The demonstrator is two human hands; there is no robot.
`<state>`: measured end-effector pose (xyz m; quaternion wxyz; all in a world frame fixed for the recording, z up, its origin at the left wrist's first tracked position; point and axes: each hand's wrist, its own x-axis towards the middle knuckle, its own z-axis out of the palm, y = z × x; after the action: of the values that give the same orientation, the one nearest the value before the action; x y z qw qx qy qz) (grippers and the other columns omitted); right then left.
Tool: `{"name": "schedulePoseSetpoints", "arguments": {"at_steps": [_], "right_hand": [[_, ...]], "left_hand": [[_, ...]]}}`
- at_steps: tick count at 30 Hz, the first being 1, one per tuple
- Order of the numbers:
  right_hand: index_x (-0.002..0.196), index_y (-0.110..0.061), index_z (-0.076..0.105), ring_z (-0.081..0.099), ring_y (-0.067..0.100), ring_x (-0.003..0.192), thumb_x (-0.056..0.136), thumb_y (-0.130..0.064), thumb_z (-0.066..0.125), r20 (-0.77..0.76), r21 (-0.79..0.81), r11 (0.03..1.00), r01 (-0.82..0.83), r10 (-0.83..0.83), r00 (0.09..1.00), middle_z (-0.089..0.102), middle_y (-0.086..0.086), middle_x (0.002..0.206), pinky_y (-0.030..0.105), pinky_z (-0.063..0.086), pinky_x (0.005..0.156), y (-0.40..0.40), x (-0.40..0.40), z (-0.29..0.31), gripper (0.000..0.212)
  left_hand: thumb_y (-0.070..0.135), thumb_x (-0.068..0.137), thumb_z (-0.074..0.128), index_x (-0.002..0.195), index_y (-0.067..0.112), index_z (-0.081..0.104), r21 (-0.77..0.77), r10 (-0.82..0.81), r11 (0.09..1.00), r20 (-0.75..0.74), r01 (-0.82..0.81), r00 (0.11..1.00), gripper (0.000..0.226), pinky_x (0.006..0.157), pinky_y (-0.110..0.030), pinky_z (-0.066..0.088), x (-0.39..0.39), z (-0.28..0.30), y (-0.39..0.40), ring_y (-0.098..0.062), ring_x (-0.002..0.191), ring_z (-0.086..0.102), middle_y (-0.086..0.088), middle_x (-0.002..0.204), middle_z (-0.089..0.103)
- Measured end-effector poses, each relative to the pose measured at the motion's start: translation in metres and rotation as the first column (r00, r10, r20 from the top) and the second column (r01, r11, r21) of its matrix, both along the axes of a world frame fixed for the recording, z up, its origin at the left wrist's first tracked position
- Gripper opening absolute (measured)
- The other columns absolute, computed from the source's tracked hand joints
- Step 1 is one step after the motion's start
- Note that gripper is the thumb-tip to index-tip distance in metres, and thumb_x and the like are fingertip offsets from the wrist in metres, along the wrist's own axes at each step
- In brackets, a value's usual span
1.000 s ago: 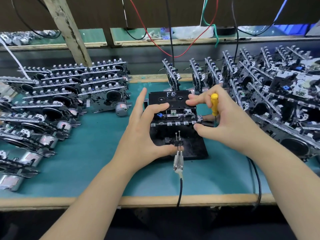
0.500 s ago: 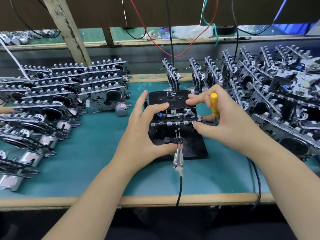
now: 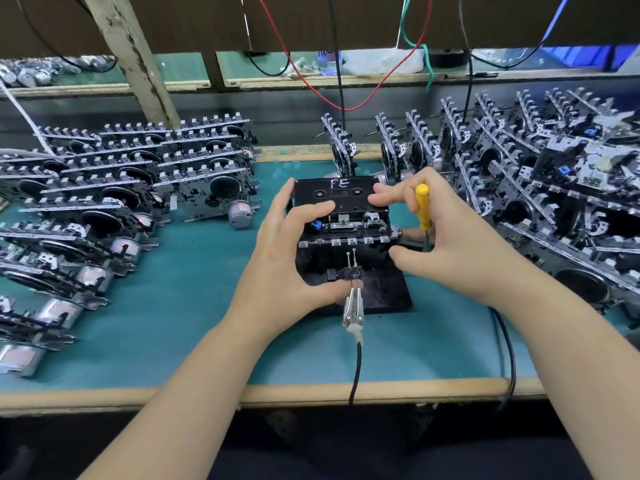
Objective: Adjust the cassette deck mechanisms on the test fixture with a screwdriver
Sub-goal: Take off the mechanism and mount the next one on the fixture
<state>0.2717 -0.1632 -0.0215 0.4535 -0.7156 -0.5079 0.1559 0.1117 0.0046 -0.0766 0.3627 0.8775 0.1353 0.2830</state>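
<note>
A teal bench mat (image 3: pixel 194 327) with a wooden front edge carries the black test fixture (image 3: pixel 381 289) at centre, its cassette (image 3: pixel 337 195) handwritten "PE". Deck mechanisms (image 3: pixel 114 202) crowd 9 and 3 o'clock. The left hand (image 3: pixel 287 258) pinches the fixture; the right hand (image 3: pixel 446 237) grips a yellow screwdriver (image 3: pixel 422 206) upright.

Left hand (image 3: pixel 277 258) grips the black test fixture (image 3: pixel 377 285) while right hand (image 3: pixel 453 237) holds a yellow screwdriver (image 3: pixel 422 206).
</note>
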Motion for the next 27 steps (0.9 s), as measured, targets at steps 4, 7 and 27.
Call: {"name": "schedulePoseSetpoints", "arguments": {"at_steps": [4, 7, 27], "right_hand": [[0.092, -0.024, 0.032, 0.039, -0.007, 0.139, 0.081, 0.009, 0.062, -0.016, 0.010, 1.000, -0.004, 0.004, 1.000, 0.062, -0.017, 0.132, 0.031, 0.050, 0.097, 0.001, -0.002, -0.002, 0.045], [0.091, -0.023, 0.033, 0.038, -0.005, 0.141, 0.082, 0.010, 0.061, -0.037, 0.019, 1.000, -0.016, 0.017, 0.999, 0.061, -0.016, 0.134, 0.038, 0.048, 0.104, -0.002, -0.003, -0.002, 0.044], [0.080, -0.038, 0.030, 0.062, 0.016, 0.107, 0.057, -0.044, 0.088, 0.294, -0.449, 0.889, 0.090, 0.053, 0.954, 0.052, -0.017, 0.137, 0.032, 0.055, 0.070, 0.031, 0.032, 0.048, 0.063]], "left_hand": [[0.042, 0.060, 0.094, 0.132, 0.058, 0.043, -0.002, 0.003, 1.000, -0.014, -0.003, 1.000, 0.090, 0.101, -0.008, 0.021, -0.001, 0.002, -0.001, 0.010, 0.147, 0.012, 0.020, 0.165, 0.006], [0.044, 0.060, 0.093, 0.135, 0.059, 0.039, -0.002, -0.024, 1.000, -0.065, 0.024, 0.998, 0.094, 0.102, -0.008, 0.021, -0.005, 0.006, -0.002, 0.010, 0.148, 0.010, 0.023, 0.165, -0.001], [0.040, 0.054, 0.095, 0.152, 0.043, 0.029, -0.076, -0.087, 0.995, -0.427, 0.060, 0.900, 0.119, 0.103, -0.024, 0.043, 0.000, 0.063, 0.072, 0.021, 0.112, 0.051, 0.041, 0.124, 0.050]]}}
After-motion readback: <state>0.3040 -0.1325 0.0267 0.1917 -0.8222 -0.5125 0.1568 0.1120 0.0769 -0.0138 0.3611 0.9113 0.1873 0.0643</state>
